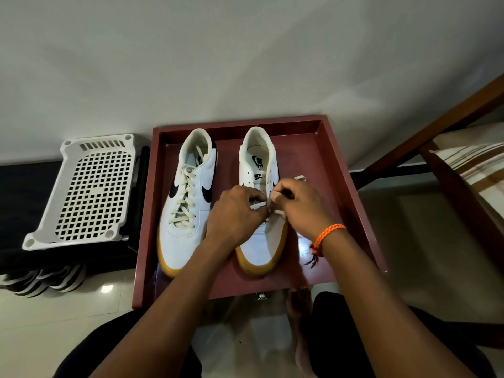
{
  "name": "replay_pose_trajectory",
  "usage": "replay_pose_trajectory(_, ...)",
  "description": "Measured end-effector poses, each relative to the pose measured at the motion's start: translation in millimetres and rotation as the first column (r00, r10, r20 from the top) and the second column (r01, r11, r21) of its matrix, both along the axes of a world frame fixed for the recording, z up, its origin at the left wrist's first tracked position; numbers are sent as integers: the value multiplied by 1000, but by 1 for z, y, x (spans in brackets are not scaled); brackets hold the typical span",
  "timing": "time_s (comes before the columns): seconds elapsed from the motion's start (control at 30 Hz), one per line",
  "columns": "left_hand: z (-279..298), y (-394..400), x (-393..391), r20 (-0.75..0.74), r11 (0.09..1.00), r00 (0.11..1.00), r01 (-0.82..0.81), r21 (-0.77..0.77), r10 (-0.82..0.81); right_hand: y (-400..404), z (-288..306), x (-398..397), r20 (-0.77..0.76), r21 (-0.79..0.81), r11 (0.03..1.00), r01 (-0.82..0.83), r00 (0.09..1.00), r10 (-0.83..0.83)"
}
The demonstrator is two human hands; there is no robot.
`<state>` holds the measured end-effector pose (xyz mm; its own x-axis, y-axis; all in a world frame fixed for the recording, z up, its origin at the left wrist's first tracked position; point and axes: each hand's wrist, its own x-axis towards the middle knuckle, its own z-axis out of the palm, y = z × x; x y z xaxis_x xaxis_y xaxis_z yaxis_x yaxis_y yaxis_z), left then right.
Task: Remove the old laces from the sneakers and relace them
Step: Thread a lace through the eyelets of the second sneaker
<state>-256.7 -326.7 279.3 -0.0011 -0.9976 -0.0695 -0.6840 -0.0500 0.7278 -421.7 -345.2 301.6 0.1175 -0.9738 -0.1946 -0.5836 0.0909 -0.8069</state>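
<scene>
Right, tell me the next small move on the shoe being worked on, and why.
Probably draw the lace snug across the right sneaker, then feed it into the next hole up. Both the left hand and the right hand pinch it low down, the holes above look empty, and the left sneaker is fully laced.

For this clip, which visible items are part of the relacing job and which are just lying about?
In the job: left sneaker, laced; right sneaker; cream lace, pinched by left hand and right hand; red tray under both sneakers.
Lying about: white perforated basket; wooden chair.
</scene>
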Motion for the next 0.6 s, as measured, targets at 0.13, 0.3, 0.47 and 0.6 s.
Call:
replay_pose_trajectory(0.13, 2, -1, 0, 22, 1000, 1000, 6, 3, -7, -2, 25, -3, 467, 33, 999, -34, 884, 14)
replay_pose_trajectory(0.3, 4, 0, -1, -19, 1000, 1000, -9, 7, 9, -1, 47, -7, 828, 149, 987, 65, 537, -160)
replay_pose_trajectory(0.47, 7, 2, -1, -17, 1000, 1000, -6, 12, 7, -5, 19, -14, 131, -172, 948, 266, 960, -246)
replay_pose_trajectory(0.6, 9, 3, -1, -5, 1000, 1000, 1, 16, -1, 3, 2, 0, -216, -120, 992, -28, 976, 2)
